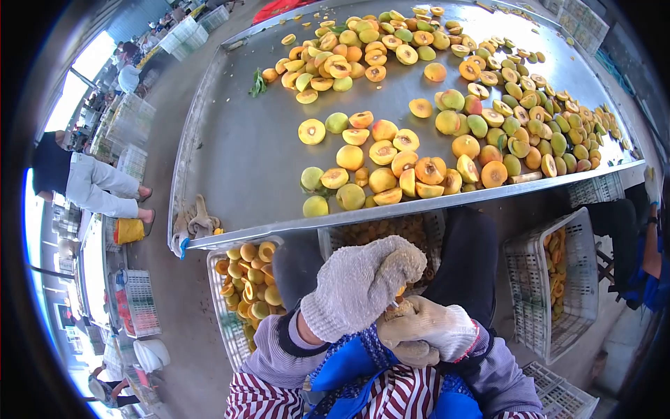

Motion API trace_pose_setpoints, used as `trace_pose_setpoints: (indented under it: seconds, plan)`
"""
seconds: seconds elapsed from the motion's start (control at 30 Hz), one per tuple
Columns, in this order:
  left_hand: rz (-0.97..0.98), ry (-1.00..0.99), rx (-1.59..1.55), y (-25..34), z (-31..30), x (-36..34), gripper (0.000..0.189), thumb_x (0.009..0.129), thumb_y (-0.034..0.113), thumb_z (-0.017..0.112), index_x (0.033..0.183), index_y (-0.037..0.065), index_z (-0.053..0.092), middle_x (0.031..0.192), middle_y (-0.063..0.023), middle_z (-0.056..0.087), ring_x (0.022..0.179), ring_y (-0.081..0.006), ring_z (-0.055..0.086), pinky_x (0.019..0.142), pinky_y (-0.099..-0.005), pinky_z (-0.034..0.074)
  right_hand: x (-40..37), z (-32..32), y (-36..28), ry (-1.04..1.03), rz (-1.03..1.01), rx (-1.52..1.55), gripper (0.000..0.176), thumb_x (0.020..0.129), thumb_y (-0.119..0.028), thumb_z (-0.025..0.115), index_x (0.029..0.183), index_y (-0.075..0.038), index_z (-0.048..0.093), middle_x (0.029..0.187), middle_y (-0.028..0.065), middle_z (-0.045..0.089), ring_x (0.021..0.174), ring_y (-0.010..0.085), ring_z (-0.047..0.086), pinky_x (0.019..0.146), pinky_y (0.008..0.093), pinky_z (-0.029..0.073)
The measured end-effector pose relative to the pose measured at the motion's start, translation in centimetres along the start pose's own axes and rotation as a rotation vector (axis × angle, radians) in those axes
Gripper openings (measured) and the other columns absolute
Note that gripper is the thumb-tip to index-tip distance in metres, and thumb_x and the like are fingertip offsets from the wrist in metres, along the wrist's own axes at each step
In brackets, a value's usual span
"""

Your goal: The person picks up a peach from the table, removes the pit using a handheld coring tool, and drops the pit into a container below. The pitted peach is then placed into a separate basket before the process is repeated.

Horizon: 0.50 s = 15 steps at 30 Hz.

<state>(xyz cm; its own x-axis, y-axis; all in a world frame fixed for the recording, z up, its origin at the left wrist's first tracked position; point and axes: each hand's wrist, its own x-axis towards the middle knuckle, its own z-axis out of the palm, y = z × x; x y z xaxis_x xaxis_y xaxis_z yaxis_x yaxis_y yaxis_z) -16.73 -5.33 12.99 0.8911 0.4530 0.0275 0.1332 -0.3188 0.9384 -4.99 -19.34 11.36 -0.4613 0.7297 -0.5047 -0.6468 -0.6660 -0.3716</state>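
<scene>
Both of my hands are gloved and meet in front of my lap. My left hand (pixel 366 285), in a grey knitted glove, is closed with its fingers curled down. A small orange bit of peach (pixel 401 290) shows under those fingers; the rest of it is hidden. My right hand (pixel 427 331), in a stained cream glove, is closed just below and touches the left. Between the hands a small shiny metal tip (pixel 393 304) peeks out, and its handle is hidden. Behind them, many halved and whole peaches (pixel 384 180) lie on the metal table (pixel 244 160).
A crate of peach halves (pixel 251 283) stands left of my legs. Another crate (pixel 395 230) sits between my knees under the table edge. To the right is a white crate (pixel 551 279) beside a seated person (pixel 649 258). Gloves (pixel 199 220) lie on the table's near-left corner.
</scene>
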Motion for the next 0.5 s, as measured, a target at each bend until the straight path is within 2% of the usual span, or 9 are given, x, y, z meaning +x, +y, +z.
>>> trace_pose_setpoints:
  seconds: [0.03, 0.07, 0.13, 0.23, 0.27, 0.3, 0.33, 0.37, 0.5]
  plan:
    - [-0.001, -0.002, 0.001, 0.3, 0.0, -0.1, 0.028, 0.102, 0.026, 0.053, 0.093, 0.002, 0.065, 0.091, -0.0138, 0.071, 0.079, -0.0316, 0.070, 0.070, -0.0360, 0.055, -0.1, -0.1, 0.0, -0.024, 0.007, -0.005, 0.030, 0.094, -0.025, 0.063, 0.071, -0.008, 0.053, 0.053, -0.0009, 0.045, 0.040, 0.0074, 0.042, 0.037, 0.0221, 0.033]
    - [0.122, 0.042, 0.133, 0.8, 0.1, -0.1, 0.029, 0.100, 0.029, 0.055, 0.093, 0.002, 0.065, 0.090, -0.0127, 0.072, 0.079, -0.0317, 0.070, 0.069, -0.0365, 0.055, -0.1, -0.3, 0.3, -0.024, 0.006, -0.002, 0.030, 0.094, -0.025, 0.063, 0.071, -0.008, 0.053, 0.053, -0.0009, 0.045, 0.040, 0.0074, 0.042, 0.037, 0.0221, 0.033]
    - [0.247, 0.087, 0.262, 1.0, 0.2, -0.1, 0.031, 0.099, 0.032, 0.057, 0.093, 0.002, 0.065, 0.090, -0.0115, 0.072, 0.078, -0.0319, 0.071, 0.069, -0.0370, 0.055, 0.2, -1.1, 1.2, -0.334, 0.011, 0.264, 0.024, 0.096, -0.022, 0.060, 0.078, -0.007, 0.057, 0.056, -0.0004, 0.047, 0.042, 0.0072, 0.044, 0.038, 0.0212, 0.034]
    - [0.568, 0.139, 0.138, -0.3, 0.2, -0.2, 0.034, 0.096, 0.038, 0.062, 0.097, 0.004, 0.069, 0.090, -0.0098, 0.073, 0.080, -0.0318, 0.072, 0.071, -0.0381, 0.056, 0.1, -1.5, 2.2, -0.351, -0.024, 0.256, 0.016, 0.097, -0.019, 0.059, 0.089, -0.005, 0.060, 0.063, 0.0012, 0.053, 0.046, 0.0087, 0.049, 0.040, 0.0242, 0.039]
    - [0.510, 0.057, -0.091, -1.4, 0.4, -0.6, 0.031, 0.090, 0.033, 0.067, 0.103, 0.005, 0.069, 0.103, -0.0134, 0.071, 0.089, -0.0318, 0.070, 0.074, -0.0375, 0.054, 1.0, -2.5, 3.3, -0.351, -0.025, 0.258, 0.016, 0.097, -0.019, 0.059, 0.089, -0.005, 0.060, 0.063, 0.0012, 0.053, 0.046, 0.0087, 0.049, 0.040, 0.0242, 0.039]
    - [0.511, 0.055, -0.091, -1.7, 1.1, -1.2, 0.031, 0.090, 0.033, 0.067, 0.103, 0.005, 0.069, 0.103, -0.0134, 0.071, 0.089, -0.0318, 0.070, 0.074, -0.0375, 0.054, 2.4, -4.1, 4.9, -0.612, 0.041, 0.439, 0.015, 0.096, -0.019, 0.061, 0.094, -0.004, 0.060, 0.068, 0.0016, 0.055, 0.051, 0.0090, 0.051, 0.044, 0.0249, 0.041]
    - [0.412, 0.105, -0.384, -1.8, 2.2, -1.7, 0.033, 0.092, 0.033, 0.067, 0.104, 0.002, 0.068, 0.103, -0.0152, 0.071, 0.090, -0.0314, 0.070, 0.076, -0.0373, 0.054, 3.2, -4.9, 5.7, -0.874, 0.108, 0.618, 0.017, 0.095, -0.019, 0.063, 0.100, -0.003, 0.061, 0.073, 0.0020, 0.057, 0.056, 0.0093, 0.053, 0.048, 0.0257, 0.044]
    - [0.304, 0.153, -0.674, -1.7, 3.1, -2.0, 0.035, 0.094, 0.033, 0.066, 0.106, 0.000, 0.068, 0.104, -0.0170, 0.071, 0.091, -0.0311, 0.070, 0.078, -0.0371, 0.055, 3.0, -4.6, 5.6, -0.870, 0.079, 0.605, 0.017, 0.094, -0.019, 0.064, 0.100, -0.003, 0.062, 0.074, 0.0020, 0.058, 0.057, 0.0092, 0.054, 0.050, 0.0253, 0.045]
    - [0.159, 0.167, -0.704, -0.7, 3.5, -2.3, 0.038, 0.100, 0.034, 0.058, 0.110, -0.002, 0.064, 0.109, -0.0172, 0.068, 0.089, -0.0262, 0.069, 0.080, -0.0362, 0.055, 0.4, -1.4, 3.5, -0.436, -0.061, 0.236, 0.019, 0.092, -0.020, 0.067, 0.102, -0.004, 0.063, 0.078, 0.0020, 0.059, 0.064, 0.0088, 0.055, 0.057, 0.0239, 0.046]
